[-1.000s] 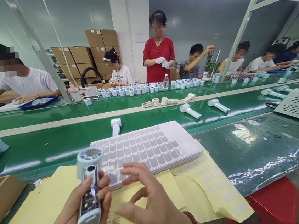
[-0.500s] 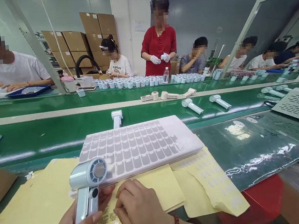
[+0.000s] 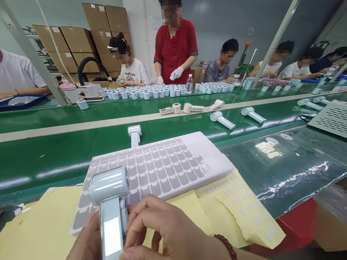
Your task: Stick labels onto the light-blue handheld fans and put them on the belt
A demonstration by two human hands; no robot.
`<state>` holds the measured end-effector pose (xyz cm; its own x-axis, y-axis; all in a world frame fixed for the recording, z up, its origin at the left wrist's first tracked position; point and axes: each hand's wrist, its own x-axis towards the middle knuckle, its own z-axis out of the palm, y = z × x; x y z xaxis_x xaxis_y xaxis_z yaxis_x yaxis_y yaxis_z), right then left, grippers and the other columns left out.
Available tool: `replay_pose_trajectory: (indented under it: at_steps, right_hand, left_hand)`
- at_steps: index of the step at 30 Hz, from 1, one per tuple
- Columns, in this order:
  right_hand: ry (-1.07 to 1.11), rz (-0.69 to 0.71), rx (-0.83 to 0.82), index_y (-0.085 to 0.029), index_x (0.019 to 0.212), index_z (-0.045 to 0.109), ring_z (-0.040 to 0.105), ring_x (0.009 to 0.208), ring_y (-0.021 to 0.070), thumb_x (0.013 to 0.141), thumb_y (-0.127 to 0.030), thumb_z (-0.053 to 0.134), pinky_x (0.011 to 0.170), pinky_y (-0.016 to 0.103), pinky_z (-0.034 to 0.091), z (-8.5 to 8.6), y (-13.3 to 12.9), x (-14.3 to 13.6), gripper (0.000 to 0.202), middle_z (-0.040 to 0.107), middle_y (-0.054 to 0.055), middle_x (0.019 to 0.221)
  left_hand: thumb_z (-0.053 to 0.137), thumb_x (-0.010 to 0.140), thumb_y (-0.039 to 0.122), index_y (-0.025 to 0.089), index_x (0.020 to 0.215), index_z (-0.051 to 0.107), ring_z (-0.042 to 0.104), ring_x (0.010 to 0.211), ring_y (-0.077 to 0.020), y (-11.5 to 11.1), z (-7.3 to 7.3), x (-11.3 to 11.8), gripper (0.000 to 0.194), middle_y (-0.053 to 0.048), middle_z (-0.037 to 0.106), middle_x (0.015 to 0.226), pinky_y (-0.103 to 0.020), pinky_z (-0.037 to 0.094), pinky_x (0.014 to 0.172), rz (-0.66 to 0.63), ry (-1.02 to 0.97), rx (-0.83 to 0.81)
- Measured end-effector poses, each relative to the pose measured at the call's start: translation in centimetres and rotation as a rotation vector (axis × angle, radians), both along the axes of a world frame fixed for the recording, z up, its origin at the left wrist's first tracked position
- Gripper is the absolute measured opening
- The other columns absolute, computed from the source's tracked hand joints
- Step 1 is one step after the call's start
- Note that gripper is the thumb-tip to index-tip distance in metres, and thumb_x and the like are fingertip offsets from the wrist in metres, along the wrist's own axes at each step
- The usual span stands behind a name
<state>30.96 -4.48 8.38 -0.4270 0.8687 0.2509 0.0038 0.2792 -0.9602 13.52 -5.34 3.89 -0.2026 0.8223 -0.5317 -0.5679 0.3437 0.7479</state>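
While the pale blue handheld fan [image 3: 111, 219] is held above the near yellow sheets [image 3: 26, 236], drum to the far side and handle to the near, the left hand [image 3: 81, 255] wraps the handle from the left, most of its fingers hidden. The right hand [image 3: 168, 234] has its thumb tip at the handle's right edge, forefinger curled beside it, other fingers loosely bent; I cannot tell whether they pinch anything. For good work here, the left grip should be firm enough to stop the handle rolling, the right fingertips light along that edge. Just beyond lies the white sheet [image 3: 198, 146] of grey stickers [image 3: 161, 172], which the drum had best not brush. Farther off, the green belt [image 3: 70, 151] carries more fans [image 3: 222, 120], with a person in red [image 3: 176, 53] at the far side
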Motion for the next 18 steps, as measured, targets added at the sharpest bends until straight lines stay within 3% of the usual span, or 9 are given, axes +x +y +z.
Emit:
replay_pose_trajectory:
  at_steps: [3,7,12,18]
  right_hand:
    - [-0.089,-0.026,0.020,-0.019,0.078,0.063,0.060,0.077,0.0090,0.081,-0.017,0.073,0.063,0.015,0.047,0.1,0.4,-0.2,0.011,0.057,-0.001,0.094]
    - [-0.134,-0.036,0.047,-0.019,0.079,0.063,0.060,0.079,0.0083,0.083,-0.016,0.073,0.071,0.017,0.050,0.0,0.7,-0.1,0.011,0.057,-0.001,0.098]
    - [-0.171,-0.045,0.077,-0.019,0.078,0.062,0.061,0.084,0.0093,0.084,-0.017,0.072,0.080,0.019,0.051,0.0,1.0,0.0,0.012,0.056,-0.002,0.099]
    - [-0.211,-0.058,0.162,-0.019,0.079,0.058,0.059,0.080,0.0096,0.085,-0.016,0.070,0.079,0.020,0.051,-0.3,1.2,-0.2,0.013,0.055,0.000,0.098]
  left_hand:
    - [0.090,0.045,0.060,0.042,0.121,0.070,0.055,0.129,-0.0385,0.7,1.0,1.0,0.080,0.005,0.074,0.120,-0.037,0.065,0.074,-0.004,-0.056,-0.018]
    - [0.090,0.047,0.059,0.039,0.122,0.070,0.054,0.129,-0.0407,1.1,1.4,1.6,0.080,0.003,0.071,0.126,-0.036,0.066,0.070,-0.004,-0.030,-0.015]
    - [0.095,0.040,0.052,0.046,0.129,0.062,0.036,0.145,-0.0296,1.1,1.4,1.6,0.095,0.014,0.066,0.134,-0.021,0.064,0.067,0.203,0.114,-0.054]
    - [0.098,0.018,0.050,0.044,0.118,0.068,0.046,0.138,-0.0351,1.3,2.3,2.2,0.105,0.010,0.072,0.124,-0.031,0.065,0.077,0.167,0.004,-0.107]
